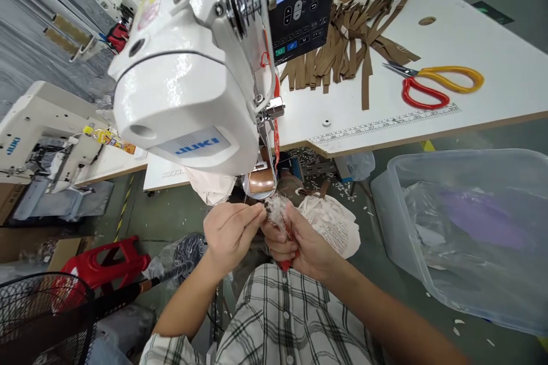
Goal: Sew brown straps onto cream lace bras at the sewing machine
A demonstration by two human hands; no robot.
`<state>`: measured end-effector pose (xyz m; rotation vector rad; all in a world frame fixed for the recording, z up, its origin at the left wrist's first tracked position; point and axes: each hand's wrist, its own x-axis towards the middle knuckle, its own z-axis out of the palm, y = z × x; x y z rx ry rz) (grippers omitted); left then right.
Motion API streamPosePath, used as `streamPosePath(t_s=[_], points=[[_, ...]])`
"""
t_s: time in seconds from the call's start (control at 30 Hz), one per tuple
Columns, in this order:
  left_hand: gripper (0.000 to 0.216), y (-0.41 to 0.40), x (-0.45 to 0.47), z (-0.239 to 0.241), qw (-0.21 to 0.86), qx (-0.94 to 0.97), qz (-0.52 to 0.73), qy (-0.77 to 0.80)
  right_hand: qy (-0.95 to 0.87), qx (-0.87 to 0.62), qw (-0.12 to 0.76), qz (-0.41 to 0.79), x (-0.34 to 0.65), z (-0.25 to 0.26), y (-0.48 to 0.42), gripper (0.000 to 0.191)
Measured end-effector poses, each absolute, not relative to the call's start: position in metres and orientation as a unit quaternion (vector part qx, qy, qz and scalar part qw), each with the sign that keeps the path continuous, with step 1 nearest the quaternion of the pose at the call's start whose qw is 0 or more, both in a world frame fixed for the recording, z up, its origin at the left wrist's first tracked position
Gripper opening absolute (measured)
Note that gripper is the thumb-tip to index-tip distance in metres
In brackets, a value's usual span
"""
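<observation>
I log: whitish wispy bundle (276,209), near side of white JUKI sewing machine (184,91); right hand (310,246) gripping it, left hand (233,231) pinching left edge, presumably steadying. Red-and-yellow-handled steel scissors (457,74), right, apparently kept reachable.

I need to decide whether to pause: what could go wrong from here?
The left hand and right hand are close to the sewing machine, so fingers might get caught if it ran. The wispy whitish bundle they pinch could snag there. The scissors lie near the front edge of the white table; a bump might knock them off.
</observation>
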<state>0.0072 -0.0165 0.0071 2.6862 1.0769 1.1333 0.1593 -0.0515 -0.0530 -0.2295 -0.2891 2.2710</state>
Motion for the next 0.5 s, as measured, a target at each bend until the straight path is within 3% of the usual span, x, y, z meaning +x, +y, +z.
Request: streamPosePath(t_s=[0.13,0.33,0.5], points=[[0.021,-0.018,0.006,0.01,-0.019,0.881,0.345,0.324,-0.167,-0.191,0.515,0.819,0.16,-0.046,-0.048,0.042],[0.013,-0.016,0.01,0.011,-0.053,0.903,0.328,0.273,-0.249,-0.315,0.517,0.756,0.166,-0.047,-0.046,0.046],[0.014,-0.012,0.015,0.004,-0.036,0.866,0.37,0.334,-0.216,-0.293,0.536,0.762,0.169,-0.053,-0.051,0.053]])
